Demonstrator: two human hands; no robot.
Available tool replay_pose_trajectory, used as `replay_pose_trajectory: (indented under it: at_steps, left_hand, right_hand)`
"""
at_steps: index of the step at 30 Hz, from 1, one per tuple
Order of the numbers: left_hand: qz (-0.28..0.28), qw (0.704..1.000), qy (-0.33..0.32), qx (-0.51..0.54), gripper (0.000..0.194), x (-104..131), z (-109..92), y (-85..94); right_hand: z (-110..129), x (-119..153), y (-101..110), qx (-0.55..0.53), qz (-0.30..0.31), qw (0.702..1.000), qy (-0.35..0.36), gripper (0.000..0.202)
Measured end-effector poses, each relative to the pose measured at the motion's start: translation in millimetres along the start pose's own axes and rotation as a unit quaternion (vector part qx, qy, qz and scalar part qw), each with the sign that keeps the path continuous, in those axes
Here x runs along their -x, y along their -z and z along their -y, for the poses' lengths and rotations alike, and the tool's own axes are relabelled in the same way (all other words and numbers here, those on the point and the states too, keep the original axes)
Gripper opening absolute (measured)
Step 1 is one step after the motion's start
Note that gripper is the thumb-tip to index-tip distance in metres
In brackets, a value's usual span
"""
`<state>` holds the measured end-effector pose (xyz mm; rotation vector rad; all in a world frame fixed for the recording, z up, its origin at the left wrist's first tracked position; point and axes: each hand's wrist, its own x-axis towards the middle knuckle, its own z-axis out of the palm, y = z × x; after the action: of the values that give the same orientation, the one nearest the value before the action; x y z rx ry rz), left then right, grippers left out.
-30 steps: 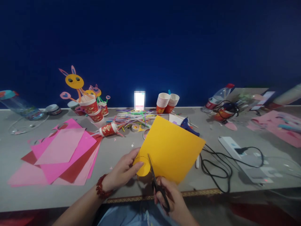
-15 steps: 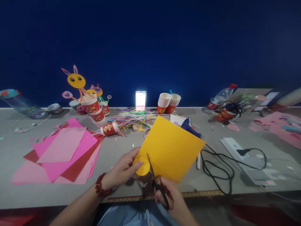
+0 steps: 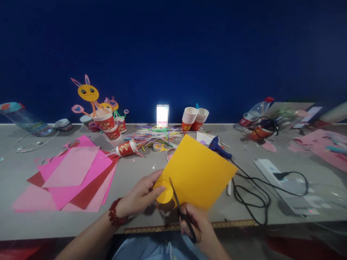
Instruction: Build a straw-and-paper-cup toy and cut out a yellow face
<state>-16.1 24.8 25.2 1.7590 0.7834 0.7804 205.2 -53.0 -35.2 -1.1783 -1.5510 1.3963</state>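
Note:
A yellow sheet of paper (image 3: 200, 169) is held tilted above the table edge, with a partly cut round shape (image 3: 165, 194) at its lower left corner. My left hand (image 3: 148, 191), a beaded red bracelet at its wrist, pinches the paper there, thumb on the round part. In my right hand (image 3: 194, 224) is a pair of black-handled scissors (image 3: 176, 196). The blades lie against the paper along the right side of the circle, tips pointing up and left. My right fingers wrap the handles and partly hide them.
Pink and red paper sheets (image 3: 73, 166) lie left. Behind are decorated paper cups (image 3: 104, 121), pipe cleaners (image 3: 159, 135), stacked cups (image 3: 189, 117) and a blue glue gun (image 3: 218, 147). To the right are a black cable (image 3: 251, 196), a power strip (image 3: 282, 184) and a bottle (image 3: 256, 110).
The yellow sheet has shifted very slightly down and right, along with the scissors and my right hand. My left hand keeps its pinch on the paper.

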Motion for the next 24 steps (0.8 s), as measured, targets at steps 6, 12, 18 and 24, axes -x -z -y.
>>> replay_pose_trajectory:
  at_steps: [6,12,18,24]
  left_hand:
    - [0.019,1.000,0.004,-0.003,0.048,-1,-4,4.3]
    - [0.035,0.999,0.000,0.013,0.048,-3,-7,7.9]
    - [0.044,0.999,-0.005,0.006,0.049,-3,-8,8.2]
    - [0.056,0.998,-0.026,-0.030,0.051,-4,-10,9.8]
  right_hand:
    - [-2,2,2,-0.007,0.009,1.000,0.005,0.043]
    - [-1,4,5,0.005,0.005,1.000,-0.001,0.037]
    - [8,5,9,-0.014,0.031,0.999,-0.041,0.040]
    - [13,3,19,0.040,0.033,0.999,-0.007,0.043]
